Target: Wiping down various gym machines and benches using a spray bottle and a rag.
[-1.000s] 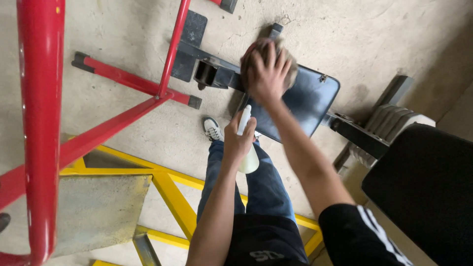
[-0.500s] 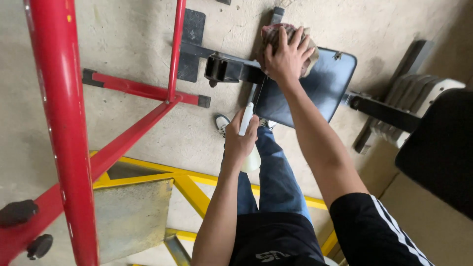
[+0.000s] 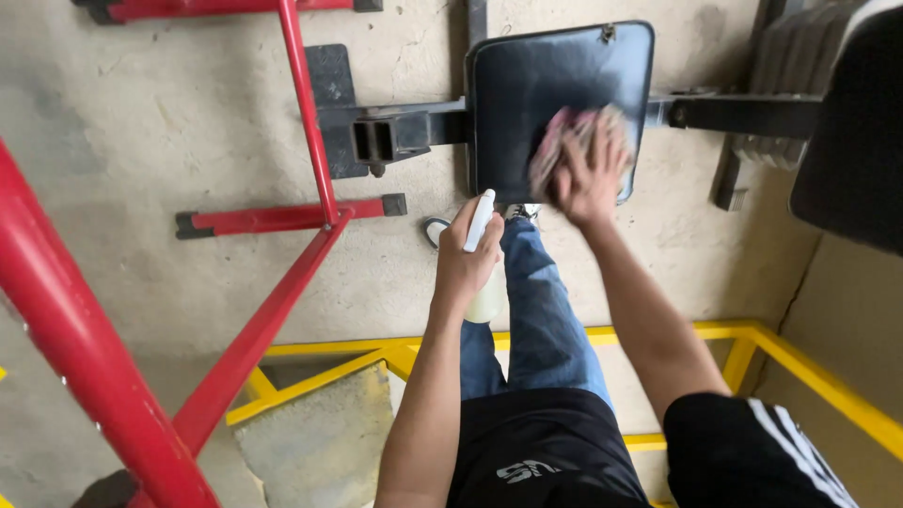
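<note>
Head view. Right hand (image 3: 588,179): fingers spread, pressing a pinkish rag (image 3: 569,141) flat on the black seat pad (image 3: 527,85), near its lower right corner. Left hand (image 3: 467,259): closed round a white spray bottle (image 3: 482,268), nozzle up, just below the pad's lower edge.
</note>
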